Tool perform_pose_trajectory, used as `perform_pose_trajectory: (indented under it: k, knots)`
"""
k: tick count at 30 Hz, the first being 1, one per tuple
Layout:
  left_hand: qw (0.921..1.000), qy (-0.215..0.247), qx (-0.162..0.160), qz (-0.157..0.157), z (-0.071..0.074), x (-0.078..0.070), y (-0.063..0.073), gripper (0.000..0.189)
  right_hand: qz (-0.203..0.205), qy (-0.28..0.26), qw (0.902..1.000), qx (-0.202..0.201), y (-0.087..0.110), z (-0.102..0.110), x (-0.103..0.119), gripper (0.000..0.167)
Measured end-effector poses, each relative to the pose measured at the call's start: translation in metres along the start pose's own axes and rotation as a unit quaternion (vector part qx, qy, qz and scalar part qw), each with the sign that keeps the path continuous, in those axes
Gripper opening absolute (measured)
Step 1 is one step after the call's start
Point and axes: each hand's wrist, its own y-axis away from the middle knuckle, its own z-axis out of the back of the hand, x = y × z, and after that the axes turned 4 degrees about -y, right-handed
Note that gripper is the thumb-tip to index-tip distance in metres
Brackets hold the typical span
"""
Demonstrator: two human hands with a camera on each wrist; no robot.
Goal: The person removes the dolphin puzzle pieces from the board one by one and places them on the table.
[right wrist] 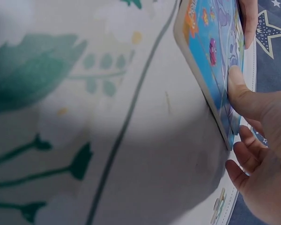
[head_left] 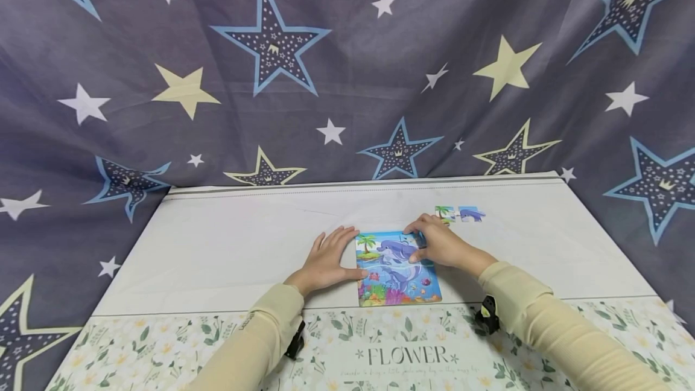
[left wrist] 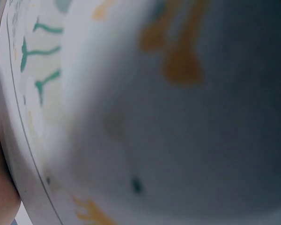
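Your widest surface is the dark grey curtain, printed with white, yellow and blue-edged stars, hanging behind and at both sides. In front of it stands the white table, its near part a floral band with the word "FLOWER". Your right sleeve and left sleeve, both cream, reach in over that band.

The puzzle lies on the white part of the table, between your hands and just beyond the band; its picture shows dolphins, a palm tree, a crab and coral. Your left hand is spread wide at its left side, thumb on the edge and fingertips by the upper left corner. Your right hand grips the puzzle at its upper right, thumb on the face and a finger at the top edge; you cannot tell whether a separate tile is in that grip.

A black wrist device sits under your right cuff, another under the left. Smallest are two loose pieces beyond your right hand, side by side: a dolphin piece and a palm-tree piece.
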Motion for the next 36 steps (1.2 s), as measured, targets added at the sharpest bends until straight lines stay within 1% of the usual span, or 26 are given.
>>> perform_pose_trajectory:
  k: [12,19,22,26,28,31,36]
  knots:
    - [1.0,0.0,0.006,0.007,0.003,-0.001,-0.001,0.097,0.016,0.001,0.9997,-0.02,0.0,-0.001,-0.001,0.055]
    - [1.0,-0.005,0.006,0.004,0.002,0.002,-0.003,0.098,0.027,-0.005,0.9996,-0.013,0.0,0.003,0.0,0.053]
    - [1.0,-0.005,0.007,0.003,0.001,0.002,-0.003,0.099,0.034,-0.005,0.9993,-0.015,0.0,0.006,0.0,0.045]
    - [1.0,-0.001,0.008,0.003,0.001,0.002,-0.003,0.099,0.028,-0.043,0.9985,-0.017,-0.001,0.011,0.0,0.027]
    - [1.0,0.002,0.007,0.002,0.001,0.002,-0.003,0.098,0.022,-0.066,0.9975,-0.013,0.0,0.013,-0.001,0.022]
    - [1.0,0.004,0.007,0.001,0.001,0.001,-0.002,0.098,0.023,-0.088,0.9958,-0.013,0.001,0.016,-0.003,0.019]
    - [1.0,0.001,0.007,0.002,0.0,0.001,-0.002,0.098,0.02,-0.099,0.9945,-0.026,0.004,0.021,-0.009,0.018]
